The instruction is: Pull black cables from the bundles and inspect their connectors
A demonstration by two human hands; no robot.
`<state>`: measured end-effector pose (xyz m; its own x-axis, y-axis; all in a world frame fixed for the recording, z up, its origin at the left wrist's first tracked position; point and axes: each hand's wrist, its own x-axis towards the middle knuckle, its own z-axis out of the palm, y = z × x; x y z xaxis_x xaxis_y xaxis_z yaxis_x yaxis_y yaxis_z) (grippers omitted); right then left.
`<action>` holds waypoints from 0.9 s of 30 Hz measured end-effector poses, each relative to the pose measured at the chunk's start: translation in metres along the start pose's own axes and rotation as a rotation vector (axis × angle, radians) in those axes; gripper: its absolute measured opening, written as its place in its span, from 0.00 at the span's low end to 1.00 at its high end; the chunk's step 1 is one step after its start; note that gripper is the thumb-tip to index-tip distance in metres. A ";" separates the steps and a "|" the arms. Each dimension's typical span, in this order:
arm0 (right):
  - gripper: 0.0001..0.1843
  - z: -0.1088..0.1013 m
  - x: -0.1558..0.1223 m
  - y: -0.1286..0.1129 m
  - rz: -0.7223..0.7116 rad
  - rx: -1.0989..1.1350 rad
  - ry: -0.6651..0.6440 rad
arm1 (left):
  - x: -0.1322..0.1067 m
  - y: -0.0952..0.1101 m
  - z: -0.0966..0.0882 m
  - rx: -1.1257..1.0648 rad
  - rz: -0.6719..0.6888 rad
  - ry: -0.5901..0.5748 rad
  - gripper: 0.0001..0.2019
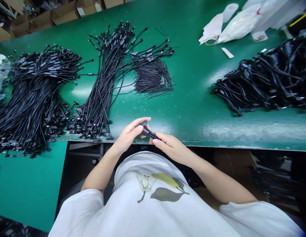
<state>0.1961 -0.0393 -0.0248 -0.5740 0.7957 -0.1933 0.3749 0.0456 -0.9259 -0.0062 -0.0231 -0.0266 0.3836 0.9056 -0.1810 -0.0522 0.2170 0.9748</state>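
My left hand [132, 132] and my right hand [169, 145] meet at the near edge of the green table [192, 82], just above my white shirt. Both pinch one short black cable piece with a connector [147, 130] between their fingertips. The left fingers curl over its upper end, the right thumb and fingers grip its lower end. A spread bundle of black cables [110, 75] lies just beyond the left hand, with a fan of thin black ties [153, 79] beside it.
A big heap of black cables [31, 98] fills the table's left side. Another dark tangled pile [268, 79] lies at the right. White plastic bags [244, 19] sit at the far right, cardboard boxes [64, 13] behind the table. Below the edge is a dark gap.
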 end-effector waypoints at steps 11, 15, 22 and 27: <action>0.21 -0.005 0.014 0.028 0.110 0.492 -0.231 | 0.005 0.008 -0.013 0.591 0.479 -0.013 0.11; 0.22 -0.004 0.013 0.024 0.059 0.604 -0.305 | 0.009 0.004 -0.011 0.416 0.560 0.013 0.12; 0.22 0.013 0.023 0.016 0.071 0.708 -0.166 | 0.011 -0.006 -0.005 0.310 0.567 0.015 0.13; 0.16 0.012 0.029 0.012 0.020 0.241 0.135 | 0.005 -0.012 -0.002 0.136 0.365 0.072 0.20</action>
<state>0.1750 -0.0226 -0.0449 -0.4602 0.8690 -0.1820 0.1917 -0.1029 -0.9760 -0.0058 -0.0206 -0.0389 0.2961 0.9388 0.1762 -0.0489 -0.1693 0.9844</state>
